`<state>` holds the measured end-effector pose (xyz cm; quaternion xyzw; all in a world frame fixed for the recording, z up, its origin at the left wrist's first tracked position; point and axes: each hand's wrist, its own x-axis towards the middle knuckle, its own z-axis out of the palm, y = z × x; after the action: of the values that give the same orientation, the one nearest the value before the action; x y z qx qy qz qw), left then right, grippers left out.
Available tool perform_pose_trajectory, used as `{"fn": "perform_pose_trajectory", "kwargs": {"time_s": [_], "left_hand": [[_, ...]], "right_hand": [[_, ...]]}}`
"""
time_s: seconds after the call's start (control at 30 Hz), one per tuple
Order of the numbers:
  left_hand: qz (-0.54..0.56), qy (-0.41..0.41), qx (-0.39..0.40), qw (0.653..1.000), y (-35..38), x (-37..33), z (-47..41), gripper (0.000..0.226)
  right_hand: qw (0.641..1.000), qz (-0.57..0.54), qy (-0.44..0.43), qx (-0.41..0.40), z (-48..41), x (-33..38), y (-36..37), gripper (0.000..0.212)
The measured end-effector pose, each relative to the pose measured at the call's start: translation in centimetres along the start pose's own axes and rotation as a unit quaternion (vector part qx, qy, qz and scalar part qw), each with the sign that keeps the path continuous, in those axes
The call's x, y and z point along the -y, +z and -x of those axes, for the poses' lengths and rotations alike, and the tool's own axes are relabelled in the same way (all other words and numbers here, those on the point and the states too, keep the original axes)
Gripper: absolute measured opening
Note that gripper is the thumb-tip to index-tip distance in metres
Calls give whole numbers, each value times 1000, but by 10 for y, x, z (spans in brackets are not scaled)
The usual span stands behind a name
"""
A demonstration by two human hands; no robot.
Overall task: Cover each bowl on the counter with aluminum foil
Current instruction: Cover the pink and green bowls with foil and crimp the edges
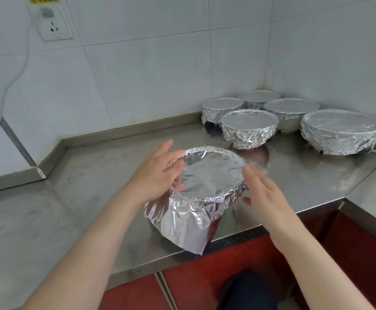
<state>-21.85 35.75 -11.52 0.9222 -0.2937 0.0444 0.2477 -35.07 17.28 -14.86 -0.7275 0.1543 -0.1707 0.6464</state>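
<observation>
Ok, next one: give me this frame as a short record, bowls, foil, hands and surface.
near bowl: foil over the top, loose skirt hanging at the front
left hand: open, fingers against the foil at the rim's left
right hand: open, beside the rim's right; contact unclear, blurred
back bowls: five, all foil-covered, grouped in the far right corner
counter: stainless steel

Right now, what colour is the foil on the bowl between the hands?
The foil is shiny silver; the head view shows it.

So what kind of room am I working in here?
Most likely a kitchen, perhaps a commercial one: a stainless steel counter against white tiled walls, foil-covered bowls grouped in the corner, and a wall socket.
</observation>
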Motion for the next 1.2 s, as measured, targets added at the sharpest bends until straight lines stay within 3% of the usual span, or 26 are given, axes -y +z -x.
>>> {"fn": "perform_pose_trajectory", "kwargs": {"time_s": [0.13, 0.3, 0.37, 0.43, 0.5, 0.6, 0.83, 1.0, 1.07, 1.2], "left_hand": [[73, -22, 38, 996, 11, -10, 6, 53], [8, -64, 92, 994, 1, -27, 19, 89], [-42, -36, 82, 995, -4, -26, 28, 82], [-68, 30, 19, 997, -6, -25, 37, 61], [-24, 79, -60, 995, -4, -25, 41, 37], [22, 110, -103, 988, 7, -26, 39, 17], [44, 121, -121, 984, 18, -37, 35, 7], [39, 125, -122, 984, 25, -45, 35, 7], [36, 119, -125, 984, 26, -48, 34, 7], [22, 112, -128, 985, 28, -53, 34, 8]], "right_hand": [[995, 89, 0, 45, -15, 2, 5, 65], [990, 133, -38, 17, -60, 8, 8, 61], [993, 114, -41, -2, -66, 5, -2, 58], [998, 51, -13, 16, -59, 1, -17, 54], [997, -11, 25, 70, -46, -3, -31, 45], [991, -22, 30, 126, -35, -15, -38, 53], [992, 1, -3, 122, -30, -17, -28, 56], [979, -79, 20, 186, -24, -10, -24, 49], [973, -110, 11, 201, -22, -9, -21, 56], [991, -3, -59, 122, -27, -16, -15, 43]]}}
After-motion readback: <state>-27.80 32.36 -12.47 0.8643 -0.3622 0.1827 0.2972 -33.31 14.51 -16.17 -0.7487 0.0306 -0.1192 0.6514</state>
